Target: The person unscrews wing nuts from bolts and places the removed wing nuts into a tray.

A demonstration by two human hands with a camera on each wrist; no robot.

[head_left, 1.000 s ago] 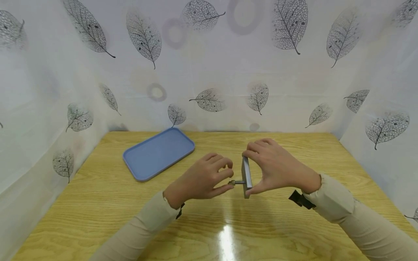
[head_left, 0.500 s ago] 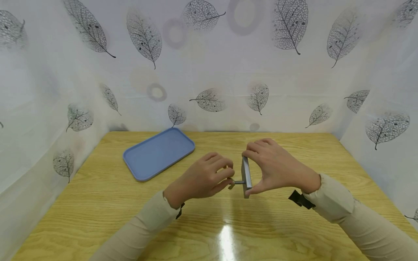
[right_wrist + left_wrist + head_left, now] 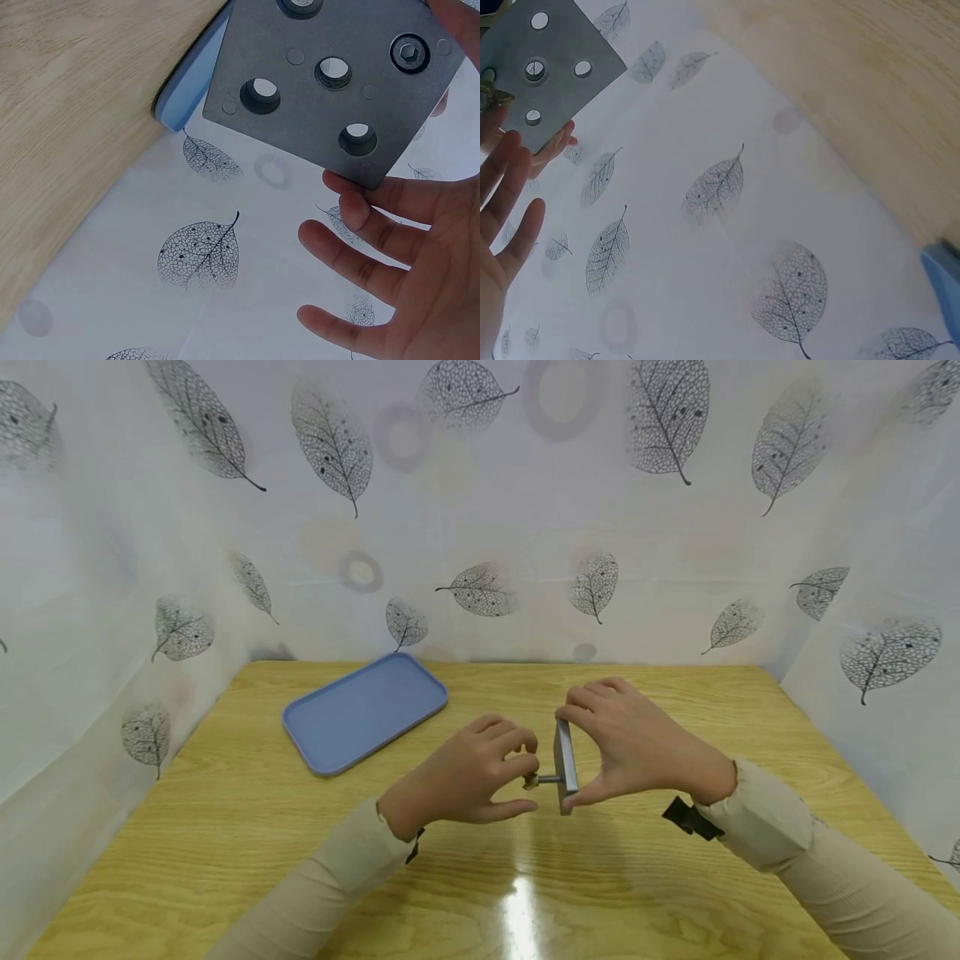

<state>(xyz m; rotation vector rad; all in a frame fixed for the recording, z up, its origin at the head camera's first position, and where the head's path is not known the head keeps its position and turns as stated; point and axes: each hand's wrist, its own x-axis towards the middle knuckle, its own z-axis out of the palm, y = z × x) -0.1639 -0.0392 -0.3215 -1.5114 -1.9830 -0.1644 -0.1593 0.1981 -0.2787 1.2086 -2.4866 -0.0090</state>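
Note:
My right hand (image 3: 637, 743) holds a square grey metal plate (image 3: 566, 756) on edge above the table, thumb at its lower corner and fingers at its upper one. Several round holes pierce the plate (image 3: 311, 124). A bolt sits in one hole, its hex-socket head (image 3: 409, 52) facing the right wrist camera. The bolt's shank (image 3: 551, 779) sticks out leftward and carries a brass wing nut (image 3: 530, 782) at its end. My left hand (image 3: 476, 772) is beside the wing nut, index fingertip at it, thumb extended apart below. In the left wrist view the wing nut (image 3: 493, 96) is partly cut off.
A blue tray (image 3: 363, 717) lies at the back left of the wood-grain table (image 3: 420, 877). White cloth (image 3: 525, 518) printed with leaves hangs behind the table and along both sides.
Half a second ago my left thumb and index finger were together at the wing nut; now the thumb has swung down away. The wing nut's angle differs. The right hand and plate stay put.

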